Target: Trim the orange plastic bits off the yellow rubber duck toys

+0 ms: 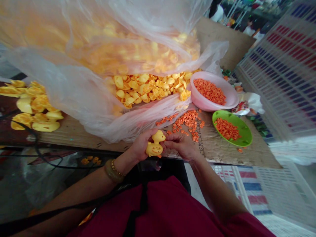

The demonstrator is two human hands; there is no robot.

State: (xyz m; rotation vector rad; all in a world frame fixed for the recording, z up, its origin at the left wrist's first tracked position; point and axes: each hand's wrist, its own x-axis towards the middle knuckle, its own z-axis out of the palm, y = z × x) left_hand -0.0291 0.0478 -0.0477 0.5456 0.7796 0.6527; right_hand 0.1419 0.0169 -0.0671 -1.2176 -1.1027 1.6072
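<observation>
My left hand (144, 144) is closed around a yellow plastic toy duck (154, 148), held upright above the table's front edge. An orange bit shows at the duck's lower end and another at the beak on its head. My right hand (181, 146) is at the duck's right side, thumb and fingers pinched together close to the head. Whatever is between those fingertips is too small to make out. Just beyond the hands, loose small orange pieces (189, 121) lie scattered on the cardboard (207, 148) covering the table.
A big clear plastic bag (81, 95) spills yellow duck halves (148, 87). To the right stand a pink bowl (204, 105) and a green dish (243, 133), both holding orange pieces. More yellow parts (37, 105) lie at left near a black cable (37, 144). White crates (278, 75) rise at right.
</observation>
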